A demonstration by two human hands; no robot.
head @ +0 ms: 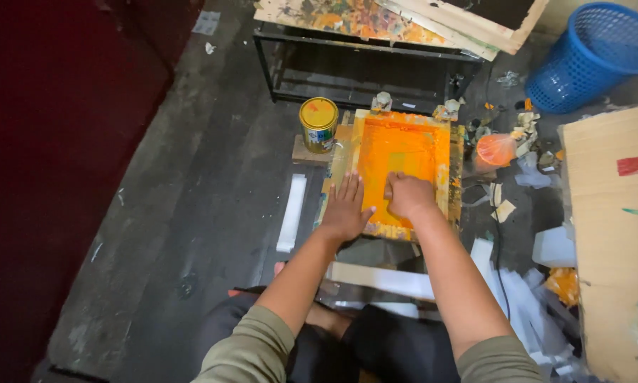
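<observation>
Orange ink fills the screen frame (pixel 404 152) under the right hand (pixel 409 195).

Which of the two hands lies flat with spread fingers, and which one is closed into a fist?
The left hand lies flat, fingers spread, on the left edge of the orange screen frame. The right hand is closed like a fist on the orange mesh.

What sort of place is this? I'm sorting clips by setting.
Probably a small screen-printing workshop: both hands press on an orange-inked frame on the floor, beside a paint tin and a paint-smeared board.
</observation>
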